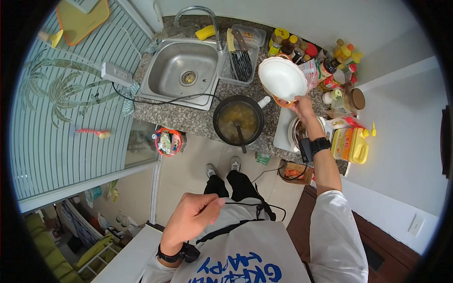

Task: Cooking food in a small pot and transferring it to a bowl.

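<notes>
My right hand (303,107) grips the near rim or handle of a white bowl with an orange outside (283,78), which is tilted so that its empty inside shows. Below that forearm, a white pot (293,136) with dark contents stands on a pale board (282,131), partly hidden by the arm. To the left, a black pan (216,122) holds a yellowish broth with pieces in it, and a dark ladle (240,136) rests in it. My left hand (198,215) is in front of my body, fingers curled, with no object visible in it.
A steel sink (155,70) with a faucet (217,28) lies at the left. Beside it a clear plastic container (254,67) holds a cleaver (240,40) and other utensils. Bottles and jars (339,63) crowd the back right, near a yellow oil jug (359,146). A cable (159,102) crosses the sink's edge.
</notes>
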Demonstrator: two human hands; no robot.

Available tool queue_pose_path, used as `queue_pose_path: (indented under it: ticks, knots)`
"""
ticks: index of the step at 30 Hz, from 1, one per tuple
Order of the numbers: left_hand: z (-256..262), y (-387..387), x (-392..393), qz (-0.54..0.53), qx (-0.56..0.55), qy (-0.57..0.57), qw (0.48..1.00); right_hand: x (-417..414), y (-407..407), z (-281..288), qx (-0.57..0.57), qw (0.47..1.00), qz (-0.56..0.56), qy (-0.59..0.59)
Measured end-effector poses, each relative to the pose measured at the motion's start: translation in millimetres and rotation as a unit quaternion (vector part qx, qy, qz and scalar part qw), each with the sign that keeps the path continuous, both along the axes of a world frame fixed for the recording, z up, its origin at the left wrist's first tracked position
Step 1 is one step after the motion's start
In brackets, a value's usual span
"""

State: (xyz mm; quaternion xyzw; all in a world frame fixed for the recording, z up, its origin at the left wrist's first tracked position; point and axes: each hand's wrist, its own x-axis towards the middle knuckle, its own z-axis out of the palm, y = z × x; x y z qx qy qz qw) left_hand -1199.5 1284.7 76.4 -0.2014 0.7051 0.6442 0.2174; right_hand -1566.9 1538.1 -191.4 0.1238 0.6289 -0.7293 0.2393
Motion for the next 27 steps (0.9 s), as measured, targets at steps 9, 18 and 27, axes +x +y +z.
queue_pose_path:
  ticks: [9, 18, 27]
  knots:
    - [2, -3, 4, -0.005, -0.013, 0.012, 1.000, 4, -16, -5, -0.053, 0.997, -0.011, -0.047]
    - [10, 0, 7, -0.008, -0.023, 0.040, 0.999, -1, -21, -33, -0.028, 0.999, -0.011, -0.044]
    - [15, 0, 13, 0.007, -0.014, 0.037, 0.999, 14, -36, -7, 0.004, 0.998, -0.038, -0.043]
